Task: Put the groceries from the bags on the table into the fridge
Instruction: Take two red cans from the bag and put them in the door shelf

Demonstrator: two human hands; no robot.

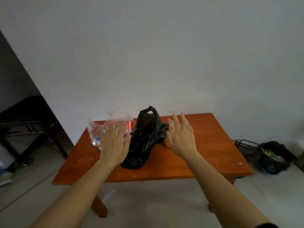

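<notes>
**Both hands spread over the bags on the tabletop**

Nearest: two bare forearms reach forward from the bottom edge.

Left hand (pixel 113 142): fingers straight and together, holding nothing, back of hand up. It overlaps the clear plastic bag (pixel 96 130); cannot tell whether it touches it.

Right hand (pixel 181 139): fingers straight and fanned, holding nothing. It is in front of an orange-brown packet (pixel 165 143); contact cannot be told.

Between the hands: a black plastic bag (pixel 143 140) stands slumped on the wooden tabletop (pixel 213 145), handle loop up and mouth open.

The clear bag lies just left of the black one; small blurred items show through it, and a red cylinder (pixel 130 126) is at its right side.

Floor, right of the table: a dark wire basket (pixel 246 148) beside another black bag (pixel 273 160).

Far left: a dark wooden frame (pixel 28 125).
</notes>
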